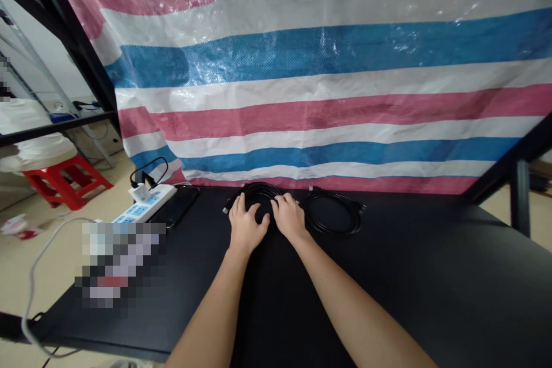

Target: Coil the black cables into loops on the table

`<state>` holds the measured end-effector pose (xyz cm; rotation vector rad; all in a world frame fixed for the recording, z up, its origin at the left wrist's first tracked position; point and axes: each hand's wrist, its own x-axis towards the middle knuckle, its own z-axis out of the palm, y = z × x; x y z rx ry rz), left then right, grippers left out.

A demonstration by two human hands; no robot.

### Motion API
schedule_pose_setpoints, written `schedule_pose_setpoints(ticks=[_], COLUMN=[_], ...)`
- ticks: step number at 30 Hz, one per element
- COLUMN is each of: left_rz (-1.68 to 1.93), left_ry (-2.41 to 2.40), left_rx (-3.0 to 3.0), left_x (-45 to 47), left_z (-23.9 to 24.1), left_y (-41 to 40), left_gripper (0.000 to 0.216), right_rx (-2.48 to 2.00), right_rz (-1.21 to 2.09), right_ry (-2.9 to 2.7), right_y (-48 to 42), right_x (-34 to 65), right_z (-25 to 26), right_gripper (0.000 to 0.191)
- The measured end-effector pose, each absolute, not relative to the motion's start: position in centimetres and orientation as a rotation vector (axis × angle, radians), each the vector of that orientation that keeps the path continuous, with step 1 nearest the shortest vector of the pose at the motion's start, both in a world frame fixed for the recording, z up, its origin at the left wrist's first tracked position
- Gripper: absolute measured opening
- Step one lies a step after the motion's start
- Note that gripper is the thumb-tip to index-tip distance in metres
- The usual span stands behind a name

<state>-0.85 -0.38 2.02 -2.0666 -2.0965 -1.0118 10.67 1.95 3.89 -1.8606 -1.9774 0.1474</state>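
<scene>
— Forearms (211, 310) are reaching in bare from the bottom of the frame. What's at the ends?
— Left hand (248, 224) and right hand (288, 217) are sitting side by side on a coiled black cable (257, 194), near the far edge of the table (409, 282). Fingers (240, 204) are spread and curving over the loops. Can't tell whether they're gripping or just resting.
— Cable status?
— That coil is lying wound, with a connector (226, 209) poking out on its left. A second black coil (332, 213) is lying just to its right, no hand on it.
— What else is around?
— Pixelation (121, 264) is hiding something on the table at left. Beyond it, a black smartphone (176, 207) is lying beside a white power strip (149, 202). A striped tarp (328, 86) is hanging behind everything, and a red stool (64, 181) is standing on the floor at left.
</scene>
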Motion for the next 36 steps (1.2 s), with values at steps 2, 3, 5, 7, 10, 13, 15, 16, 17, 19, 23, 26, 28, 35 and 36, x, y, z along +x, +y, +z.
schedule_pose_setpoints(ticks=[2,3,5,7,10,13,15,16,17,19,23,26,28,35,36], left_rz=[-1.055,-1.076,-1.123,-1.164,-1.116,-0.987,-0.932,-0.914,-0.899,-0.885,-0.984,-1.156,-1.244,-1.326,-1.331], left_ry=[-2.053,-2.051,-2.024,-1.904,-1.672,-1.635,-1.681,-1.707,-1.730,-1.770,-1.819,-1.864,-1.897,-1.960,-1.966], left_rx=[-2.051,-2.027,-1.999,-2.079,-2.376,-2.558,-2.558,-2.539,-2.517,-2.482,-2.418,-2.289,-2.199,-2.107,-2.105], left_x=[-1.0,-1.0,-1.1,-1.1,-0.9,-0.5,-0.3,-0.3,-0.2,-0.2,-0.1,-0.1,-0.1,-0.1,-0.1], left_z=[1.8,1.7,1.6,1.7,1.9,2.1,2.2,2.2,2.3,2.4,2.5,2.6,2.5,2.3,2.3], left_y=[-0.3,-0.3,-0.2,-0.2,-0.3,-0.4,-0.4,-0.4,-0.4,-0.5,-0.6,-0.6,-0.6,-0.4,-0.4], left_gripper=[0.031,0.029,0.026,0.023,0.024,0.022,0.025,0.026,0.027,0.026,0.026,0.028,0.028,0.024,0.024], right_rx=[-1.741,-1.672,-1.541,-1.479,-1.544,-1.735,-1.846,-1.883,-1.920,-1.992,-2.053,-2.048,-2.053,-1.992,-1.982], right_rz=[0.112,0.094,0.061,0.010,-0.061,-0.108,-0.120,-0.125,-0.127,-0.114,-0.095,-0.084,-0.061,-0.066,-0.072], right_ry=[-1.979,-1.973,-1.966,-1.937,-1.832,-1.593,-1.446,-1.424,-1.425,-1.464,-1.543,-1.562,-1.556,-1.478,-1.460], right_y=[1.6,1.5,1.2,1.1,1.1,1.3,1.6,1.8,2.1,2.5,3.1,3.3,3.3,3.3,3.2], right_x=[11.6,12.3,14.1,16.4,20.5,24.5,26.7,27.6,28.3,29.4,30.3,30.4,30.4,30.2,30.1], right_z=[3.5,3.3,3.2,3.2,3.1,2.6,2.0,1.7,1.4,0.6,-0.6,-1.0,-1.2,-1.0,-0.7], right_gripper=[0.027,0.027,0.027,0.025,0.020,0.020,0.020,0.021,0.023,0.027,0.035,0.039,0.040,0.032,0.031])
